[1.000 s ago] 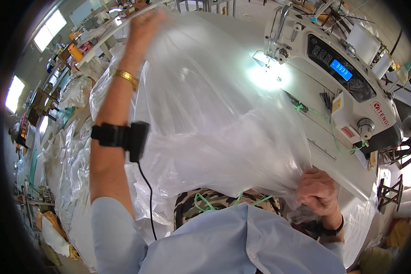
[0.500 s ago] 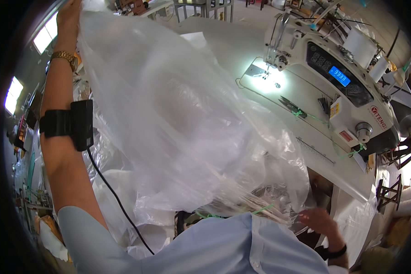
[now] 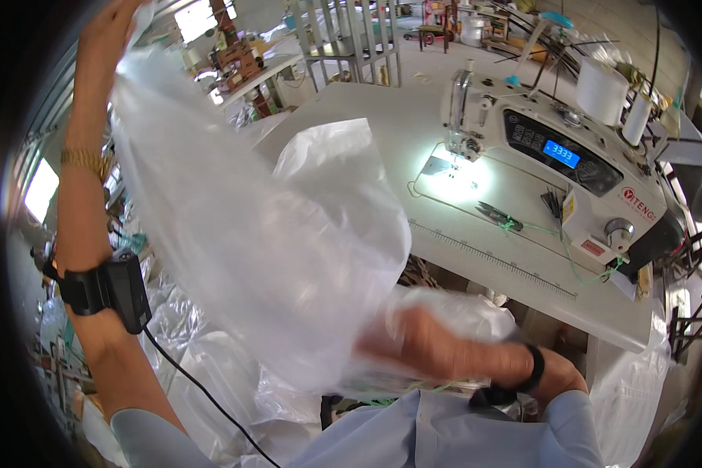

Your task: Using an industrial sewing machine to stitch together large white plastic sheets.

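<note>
A large translucent plastic sheet hangs from my raised left hand, at the upper left. The fingers of that hand are wrapped round the top of the sheet. My right hand is at the sheet's lower right edge, in front of my body. Motion smears its fingers, so whether it grips the plastic does not show. The sheet covers the left edge of the white sewing table. A white sewing machine stands on that table, its lamp shining on the needle area.
Thread snips with green cord lie on the table near a printed ruler strip. Thread cones stand behind the machine. More crumpled plastic lies at lower left. A metal rack stands beyond the table.
My right hand has moved left and up from the lower right to the sheet. The sheet has swung left, uncovering more of the table. My left hand stays raised.
</note>
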`<state>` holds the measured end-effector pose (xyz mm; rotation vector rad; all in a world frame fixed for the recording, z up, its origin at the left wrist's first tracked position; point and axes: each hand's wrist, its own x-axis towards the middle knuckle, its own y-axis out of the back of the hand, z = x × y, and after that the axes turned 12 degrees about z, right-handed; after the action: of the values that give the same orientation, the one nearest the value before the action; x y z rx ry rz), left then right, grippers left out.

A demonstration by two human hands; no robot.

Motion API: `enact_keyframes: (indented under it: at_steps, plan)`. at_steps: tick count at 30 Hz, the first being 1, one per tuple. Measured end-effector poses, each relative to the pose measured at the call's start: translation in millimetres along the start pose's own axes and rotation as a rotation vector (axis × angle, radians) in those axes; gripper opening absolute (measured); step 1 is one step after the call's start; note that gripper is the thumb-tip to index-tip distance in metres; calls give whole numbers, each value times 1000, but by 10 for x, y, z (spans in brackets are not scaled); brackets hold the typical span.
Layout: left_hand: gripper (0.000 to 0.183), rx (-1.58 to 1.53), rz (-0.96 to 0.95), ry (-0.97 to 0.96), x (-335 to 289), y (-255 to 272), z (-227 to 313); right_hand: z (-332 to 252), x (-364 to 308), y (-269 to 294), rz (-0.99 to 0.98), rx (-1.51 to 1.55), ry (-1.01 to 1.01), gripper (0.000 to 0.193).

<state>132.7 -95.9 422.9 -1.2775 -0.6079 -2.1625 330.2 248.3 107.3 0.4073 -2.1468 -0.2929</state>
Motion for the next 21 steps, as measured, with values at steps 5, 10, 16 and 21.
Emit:
enact_keyframes:
  at_steps: [5,10,16,21]
  plan:
    - [24,251,5,-307,-363,-229,-515,-362,-173,-75,-371,696,27,24]
    - [21,55,-71,-189,-868,-951,-1103,-391,-96,202,-667,-105,81,31]
    - [24,19,-269,77,-1639,-1726,-1213,615,357,514,98,-359,-513,24]
    - [26,-88,-320,258,-2106,-2196,-1241,1456,303,276,-68,-662,-165,49]
